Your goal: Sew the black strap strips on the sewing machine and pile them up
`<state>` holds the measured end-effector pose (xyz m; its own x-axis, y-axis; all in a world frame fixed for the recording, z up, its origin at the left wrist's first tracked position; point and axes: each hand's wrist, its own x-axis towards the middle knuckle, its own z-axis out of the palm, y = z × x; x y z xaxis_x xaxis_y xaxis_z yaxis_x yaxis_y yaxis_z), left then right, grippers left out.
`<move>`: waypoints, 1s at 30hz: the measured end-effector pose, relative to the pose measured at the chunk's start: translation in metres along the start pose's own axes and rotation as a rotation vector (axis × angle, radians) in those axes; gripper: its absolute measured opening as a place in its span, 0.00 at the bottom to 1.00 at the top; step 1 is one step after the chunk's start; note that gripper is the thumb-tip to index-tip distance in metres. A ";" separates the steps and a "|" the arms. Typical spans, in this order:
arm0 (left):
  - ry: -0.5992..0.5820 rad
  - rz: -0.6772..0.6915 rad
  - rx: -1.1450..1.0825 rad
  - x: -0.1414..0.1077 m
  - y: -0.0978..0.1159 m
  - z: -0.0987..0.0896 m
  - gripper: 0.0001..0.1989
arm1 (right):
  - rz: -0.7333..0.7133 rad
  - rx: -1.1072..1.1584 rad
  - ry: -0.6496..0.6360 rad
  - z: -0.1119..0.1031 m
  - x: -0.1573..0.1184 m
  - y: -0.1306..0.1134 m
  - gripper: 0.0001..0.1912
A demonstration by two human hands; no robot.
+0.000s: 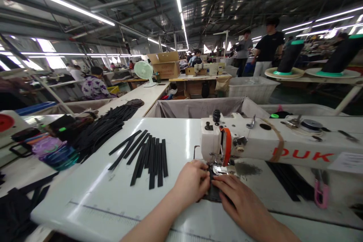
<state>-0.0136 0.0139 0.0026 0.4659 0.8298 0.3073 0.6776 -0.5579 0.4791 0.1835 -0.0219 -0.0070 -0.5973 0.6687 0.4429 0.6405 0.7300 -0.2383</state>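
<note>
Dark cloth (214, 193) lay at foot (220, 170) of machine (211, 140), under fingers of both hands. Left hand (190, 182) had fingers curled at cloth; could not tell whether grip pinched it. Right hand (238, 198) touched cloth, grip released, fingers extended. Machine stood just beyond grips. Strips (147, 157) lay on table (93, 185) left of grips; scissors (321, 193) right.

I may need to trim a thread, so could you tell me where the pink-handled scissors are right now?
In the head view, the pink-handled scissors lie at the right, beside black strips, below the red lettering on the sewing machine.
</note>
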 end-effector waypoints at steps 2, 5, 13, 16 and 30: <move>0.093 -0.052 -0.030 0.008 -0.009 0.004 0.10 | 0.007 -0.009 0.012 0.003 -0.002 0.002 0.16; 0.049 0.036 0.064 0.019 -0.020 0.009 0.08 | 0.011 -0.011 0.024 0.006 -0.004 0.005 0.16; 0.047 -0.018 0.269 0.017 -0.037 -0.034 0.06 | 0.017 0.021 0.058 0.003 -0.005 0.005 0.16; 0.379 -0.279 0.182 0.012 -0.038 -0.055 0.04 | 0.025 0.028 0.068 0.001 -0.004 0.005 0.16; -0.068 -0.494 -0.351 -0.006 0.013 -0.003 0.08 | -0.276 -0.212 0.107 -0.003 -0.002 -0.020 0.20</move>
<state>-0.0094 0.0012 0.0096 0.1873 0.9800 -0.0677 0.6001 -0.0596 0.7977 0.1733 -0.0378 -0.0008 -0.7149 0.4234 0.5564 0.5548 0.8278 0.0829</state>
